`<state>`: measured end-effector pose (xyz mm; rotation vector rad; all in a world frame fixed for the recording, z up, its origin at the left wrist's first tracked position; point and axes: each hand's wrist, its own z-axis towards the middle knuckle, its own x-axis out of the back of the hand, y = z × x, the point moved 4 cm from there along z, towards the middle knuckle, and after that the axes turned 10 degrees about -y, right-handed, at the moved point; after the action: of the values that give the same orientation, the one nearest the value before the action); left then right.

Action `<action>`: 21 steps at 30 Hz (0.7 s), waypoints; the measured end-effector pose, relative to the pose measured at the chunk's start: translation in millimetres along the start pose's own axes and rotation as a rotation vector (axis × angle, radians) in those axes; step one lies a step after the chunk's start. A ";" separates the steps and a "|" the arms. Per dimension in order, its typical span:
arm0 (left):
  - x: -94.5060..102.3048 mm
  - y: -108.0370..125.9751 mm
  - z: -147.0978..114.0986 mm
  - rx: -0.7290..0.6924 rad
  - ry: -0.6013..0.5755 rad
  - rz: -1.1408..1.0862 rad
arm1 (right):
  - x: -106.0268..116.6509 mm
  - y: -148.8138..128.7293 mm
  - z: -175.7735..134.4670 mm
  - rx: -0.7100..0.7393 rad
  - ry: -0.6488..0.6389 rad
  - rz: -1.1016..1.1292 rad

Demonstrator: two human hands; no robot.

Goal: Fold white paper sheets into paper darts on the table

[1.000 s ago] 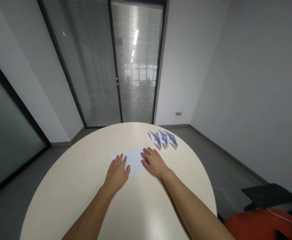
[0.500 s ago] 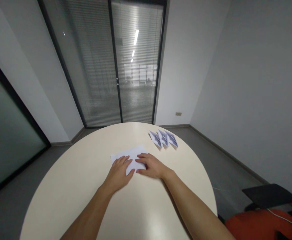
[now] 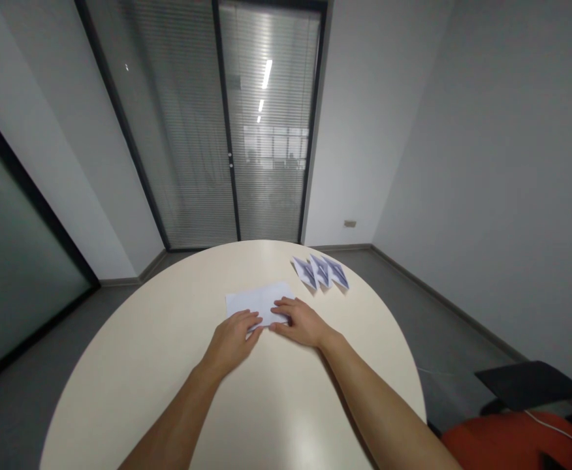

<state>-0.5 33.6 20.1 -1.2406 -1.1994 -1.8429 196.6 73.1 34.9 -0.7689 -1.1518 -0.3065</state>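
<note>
Grey-white walls fill much of the upper frame in my head view, with a dark-framed glass panel and its striped blinds at upper centre and a small wall plate low on the wall, right of centre. Below, a round pale counter takes up the lower middle, and a red chair sits at the lower right corner.

From my end of the feed, three folded papers rest close together near the counter's far edge, right of centre. Their creased shapes look alike, so I would count those as done. One white sheet lies at the centre of the frame, its far part broad and flat; I judge it to be at an early stage, with most of its creasing left. Any fold along its near edge is covered by fingers, and I cannot make it out.

The sheet reaches away from both hands toward the far edge. My left hand covers its near left part, fingers stretched over the top, thumb at the near edge. My right hand mirrors that at the near right. Neither is clenched; whether either pinches the paper, I cannot tell.
</note>
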 end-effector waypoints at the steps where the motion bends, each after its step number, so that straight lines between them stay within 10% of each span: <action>1: 0.5 0.0 -0.1 0.007 0.006 0.001 | 0.4 -0.4 0.0 0.000 -0.003 0.003; 21: 14.4 -1.7 -1.0 0.183 0.052 0.002 | 4.0 7.7 -0.7 -0.173 0.052 0.212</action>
<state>-7.7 33.4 32.8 -1.0858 -1.3057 -1.7106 203.2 78.7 35.4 -1.0214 -0.9937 -0.2496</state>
